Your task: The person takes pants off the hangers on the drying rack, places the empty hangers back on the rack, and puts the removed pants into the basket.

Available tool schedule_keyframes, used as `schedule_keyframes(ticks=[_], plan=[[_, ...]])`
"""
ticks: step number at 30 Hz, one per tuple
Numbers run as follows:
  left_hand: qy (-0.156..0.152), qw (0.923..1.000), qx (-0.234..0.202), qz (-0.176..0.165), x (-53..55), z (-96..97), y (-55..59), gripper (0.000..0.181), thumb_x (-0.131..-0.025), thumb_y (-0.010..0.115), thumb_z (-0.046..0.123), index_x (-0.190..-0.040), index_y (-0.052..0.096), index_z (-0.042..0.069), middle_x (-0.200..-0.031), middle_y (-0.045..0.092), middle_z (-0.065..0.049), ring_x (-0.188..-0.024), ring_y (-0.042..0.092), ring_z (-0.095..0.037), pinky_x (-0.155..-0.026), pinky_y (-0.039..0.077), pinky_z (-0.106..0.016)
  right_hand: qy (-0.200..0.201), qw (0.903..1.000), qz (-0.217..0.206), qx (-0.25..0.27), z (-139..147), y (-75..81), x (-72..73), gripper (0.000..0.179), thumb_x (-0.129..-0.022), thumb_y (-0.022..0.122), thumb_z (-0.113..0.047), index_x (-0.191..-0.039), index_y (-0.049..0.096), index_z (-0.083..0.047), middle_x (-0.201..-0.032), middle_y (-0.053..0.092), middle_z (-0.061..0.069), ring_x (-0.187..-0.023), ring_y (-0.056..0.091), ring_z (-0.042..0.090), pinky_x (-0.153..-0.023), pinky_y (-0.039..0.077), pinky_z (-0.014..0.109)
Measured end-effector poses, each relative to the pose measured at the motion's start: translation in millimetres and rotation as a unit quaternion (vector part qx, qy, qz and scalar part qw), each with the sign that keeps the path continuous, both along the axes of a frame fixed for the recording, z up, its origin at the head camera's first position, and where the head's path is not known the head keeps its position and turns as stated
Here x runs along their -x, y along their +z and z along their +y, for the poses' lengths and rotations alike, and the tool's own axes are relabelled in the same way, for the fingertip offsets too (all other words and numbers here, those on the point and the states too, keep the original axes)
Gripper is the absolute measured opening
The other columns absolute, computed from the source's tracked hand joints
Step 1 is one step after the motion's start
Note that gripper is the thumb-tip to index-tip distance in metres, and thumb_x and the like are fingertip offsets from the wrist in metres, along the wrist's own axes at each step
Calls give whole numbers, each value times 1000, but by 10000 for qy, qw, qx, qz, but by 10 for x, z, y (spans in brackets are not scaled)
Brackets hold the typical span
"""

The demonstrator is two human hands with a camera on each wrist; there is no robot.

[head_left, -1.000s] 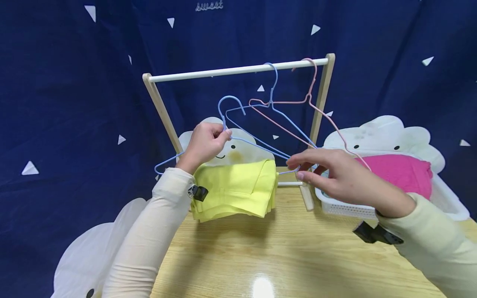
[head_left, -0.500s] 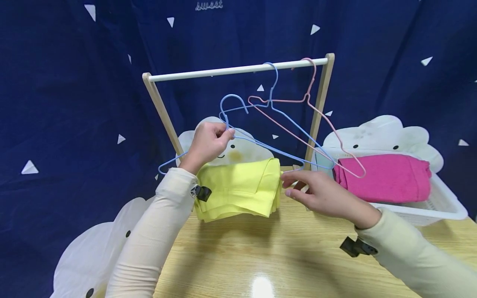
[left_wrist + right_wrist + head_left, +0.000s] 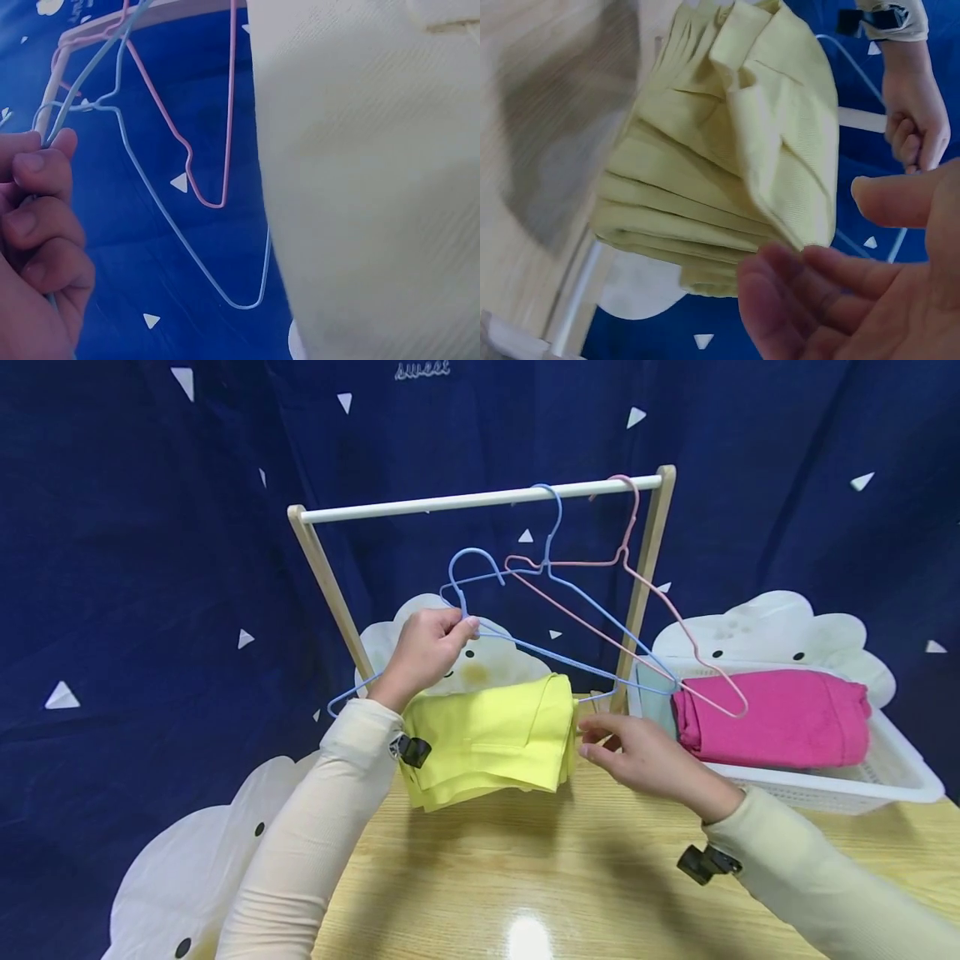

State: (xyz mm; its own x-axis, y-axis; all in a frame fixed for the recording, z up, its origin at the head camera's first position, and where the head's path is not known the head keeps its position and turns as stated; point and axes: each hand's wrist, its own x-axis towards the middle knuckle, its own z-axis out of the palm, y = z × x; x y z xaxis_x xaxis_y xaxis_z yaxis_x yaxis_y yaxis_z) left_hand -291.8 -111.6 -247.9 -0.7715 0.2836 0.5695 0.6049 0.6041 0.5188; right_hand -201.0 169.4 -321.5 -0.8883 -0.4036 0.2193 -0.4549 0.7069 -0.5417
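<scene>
My left hand (image 3: pixel 431 647) grips a blue hanger (image 3: pixel 476 553) just below its hook, fingers curled round the wire in the left wrist view. A folded yellow garment (image 3: pixel 487 735) hangs over that hanger's lower bar, above the table. Its many folded layers (image 3: pixel 682 180) show in the right wrist view. My right hand (image 3: pixel 645 760) is beside the garment's right edge, fingers loosely bent and thumb apart. In the right wrist view its fingertips (image 3: pixel 780 259) are right at the edge of the cloth, with nothing pinched.
A rack with a white rail (image 3: pixel 420 508) stands behind, carrying another blue hanger (image 3: pixel 552 539) and a pink hanger (image 3: pixel 628 539). To the right, a white basket (image 3: pixel 900 777) holds a folded pink garment (image 3: pixel 780 718). All stand on a wooden table (image 3: pixel 465 877).
My right hand has come down and left from the hanger's right end to the garment's right edge. My left hand, with hanger and garment, has shifted slightly right.
</scene>
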Motion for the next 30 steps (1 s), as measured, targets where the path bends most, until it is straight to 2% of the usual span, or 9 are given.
schedule_keyframes(ticks=[5,9,11,13,15,18,21,30], plan=[[20,9998,-15,-222,27,40,-9,35,-100,55,22,-70,63,7,-82,73,-11,-57,43,-16,-54,29,-26,-405,9980,-490,20,42,-92,116,50,-99,59,-26,-134,52,8,-116,69,24,-96,71,30,-79,58,41],[3,9991,-25,-421,62,67,-22,34,-100,54,23,-73,66,7,-89,77,-11,-65,58,-21,-56,34,-26,-528,9958,-729,148,73,-157,186,58,-99,57,-29,-139,44,11,-122,64,29,-104,68,37,-84,57,45],[-1,9982,-44,-602,80,73,-33,36,-100,54,24,-71,66,7,-89,77,-9,-70,63,-20,-57,36,-25,-529,9946,-860,222,81,-183,210,61,-99,57,-30,-141,41,11,-125,62,30,-107,67,39,-83,58,44],[-50,9958,-134,-909,100,73,-47,38,-101,54,24,-69,65,8,-79,73,-6,-68,61,-16,-55,35,-25,-528,9931,-1008,282,85,-202,227,63,-99,56,-31,-143,38,10,-127,60,31,-110,65,41,-83,58,43],[-160,9904,-349,-1331,127,72,-67,38,-101,53,24,-68,64,9,-68,65,-1,-60,50,-12,-51,31,-24,-524,9915,-1150,316,88,-220,245,64,-100,55,-33,-145,36,10,-130,59,31,-114,63,42,-85,58,44],[-313,9770,-772,-1964,171,71,-96,35,-102,53,22,-71,65,8,-56,49,5,-53,34,-10,-47,24,-24,-523,9896,-1302,330,91,-247,276,66,-101,53,-37,-146,35,7,-132,57,30,-119,60,43,-91,55,48],[-353,9629,-1104,-2439,210,78,-120,33,-101,54,22,-74,66,8,-51,45,8,-51,31,-8,-47,21,-23,-492,9882,-1390,414,95,-274,301,66,-101,52,-37,-146,35,8,-133,56,30,-122,58,44,-96,53,50],[-286,9375,-1355,-3192,274,85,-154,33,-102,54,24,-73,66,11,-47,43,8,-44,25,-6,-45,16,-22,-530,9851,-1518,606,103,-337,360,65,-101,53,-40,-143,38,8,-137,52,29,-126,53,43,-104,47,52]])
